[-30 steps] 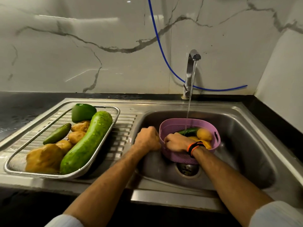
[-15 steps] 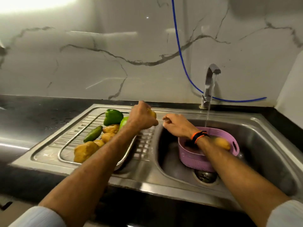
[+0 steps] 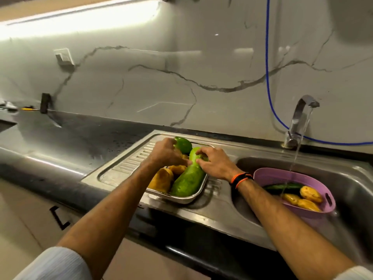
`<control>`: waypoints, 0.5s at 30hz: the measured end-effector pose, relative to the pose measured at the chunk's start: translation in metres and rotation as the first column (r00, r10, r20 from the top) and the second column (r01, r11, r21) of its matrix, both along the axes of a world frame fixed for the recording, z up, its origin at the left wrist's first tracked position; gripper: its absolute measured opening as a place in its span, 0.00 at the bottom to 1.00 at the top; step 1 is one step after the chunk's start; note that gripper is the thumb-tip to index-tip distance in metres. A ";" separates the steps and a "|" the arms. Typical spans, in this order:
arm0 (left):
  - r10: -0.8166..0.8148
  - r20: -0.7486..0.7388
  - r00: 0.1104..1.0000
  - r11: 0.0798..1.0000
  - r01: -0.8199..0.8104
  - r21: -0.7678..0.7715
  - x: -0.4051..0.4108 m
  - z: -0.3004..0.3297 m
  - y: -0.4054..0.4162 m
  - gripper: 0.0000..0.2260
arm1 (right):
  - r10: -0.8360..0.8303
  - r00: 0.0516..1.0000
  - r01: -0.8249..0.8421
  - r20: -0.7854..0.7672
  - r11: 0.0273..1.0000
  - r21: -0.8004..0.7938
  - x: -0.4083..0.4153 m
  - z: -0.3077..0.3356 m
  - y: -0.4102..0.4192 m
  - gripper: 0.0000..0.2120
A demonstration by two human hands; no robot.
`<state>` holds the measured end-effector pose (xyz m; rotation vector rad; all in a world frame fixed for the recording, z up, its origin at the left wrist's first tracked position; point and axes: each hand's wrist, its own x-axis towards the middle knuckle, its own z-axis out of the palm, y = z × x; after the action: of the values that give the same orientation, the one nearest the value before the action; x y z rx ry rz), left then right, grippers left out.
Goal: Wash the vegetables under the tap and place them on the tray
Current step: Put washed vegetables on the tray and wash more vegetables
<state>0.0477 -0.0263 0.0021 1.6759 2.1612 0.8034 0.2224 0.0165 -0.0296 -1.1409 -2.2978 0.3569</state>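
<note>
A strip light [image 3: 80, 23] in the upper left of the frame burns out to white and spreads a warm glow over the glossy marble wall [image 3: 161, 77], which carries soft reflections. The dark counter [image 3: 60, 142] catches a bright streak at left. The lower frame is dim. Wide-angle bending curves the edges, and the whole picture is slightly soft

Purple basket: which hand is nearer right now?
Right. The right hand rests on the big gourd in the tray, its wrist close to the purple basket. The left hand is farther, over the tray's far side by the green pepper.
</note>
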 end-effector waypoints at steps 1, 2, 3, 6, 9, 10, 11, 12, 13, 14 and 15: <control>-0.029 -0.005 1.000 0.999 0.029 -0.034 0.000 -0.002 -0.001 0.39 | -0.003 1.000 0.003 0.006 1.000 0.003 -0.001 -0.002 -0.001 0.14; -0.042 -0.025 0.999 0.998 0.040 -0.048 -0.003 -0.005 -0.001 0.37 | -0.006 1.000 0.006 0.010 1.000 0.005 -0.001 -0.003 -0.002 0.14; -0.046 -0.053 0.998 0.998 0.044 -0.049 -0.005 -0.008 -0.001 0.32 | -0.010 1.000 0.010 0.008 1.000 0.006 -0.001 -0.005 -0.002 0.14; -0.077 -0.104 0.992 0.992 0.065 -0.108 -0.010 -0.014 -0.003 0.24 | -0.018 1.000 0.017 -0.004 1.000 -0.007 0.001 -0.007 -0.001 0.14; -0.115 -0.177 0.977 0.983 0.086 -0.164 -0.011 -0.017 -0.005 0.25 | -0.014 1.000 0.014 -0.013 0.999 -0.035 0.004 -0.008 -0.002 0.14; -0.108 -0.180 0.978 0.984 0.080 -0.159 -0.010 -0.017 -0.004 0.26 | -0.015 1.000 0.014 -0.024 0.999 -0.043 0.006 -0.008 -0.001 0.14; -0.099 -0.178 0.979 0.987 0.073 -0.146 -0.008 -0.016 -0.004 0.26 | -0.018 0.999 0.016 -0.041 0.999 -0.050 0.008 -0.007 -0.001 0.14; -0.091 -0.173 0.981 0.990 0.070 -0.124 -0.005 -0.015 -0.002 0.26 | -0.024 0.998 0.020 -0.065 0.998 -0.058 0.012 -0.006 -0.001 0.14; -0.083 -0.168 0.982 0.993 0.069 -0.091 -0.001 -0.012 0.000 0.26 | -0.029 0.996 0.023 -0.089 0.998 -0.065 0.016 -0.004 0.000 0.14; -0.080 -0.156 0.985 0.996 0.072 -0.053 0.005 -0.009 0.003 0.26 | -0.041 0.993 0.033 -0.112 0.997 -0.068 0.023 -0.002 0.001 0.14; -0.073 -0.143 0.987 0.997 0.073 -0.004 0.011 -0.005 0.006 0.26 | -0.050 0.991 0.042 -0.128 0.997 -0.065 0.030 0.000 0.003 0.14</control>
<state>0.0585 -0.0207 -0.0028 1.8543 2.1769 0.6843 0.2521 0.0193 -0.0298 -1.1645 -2.1574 0.4735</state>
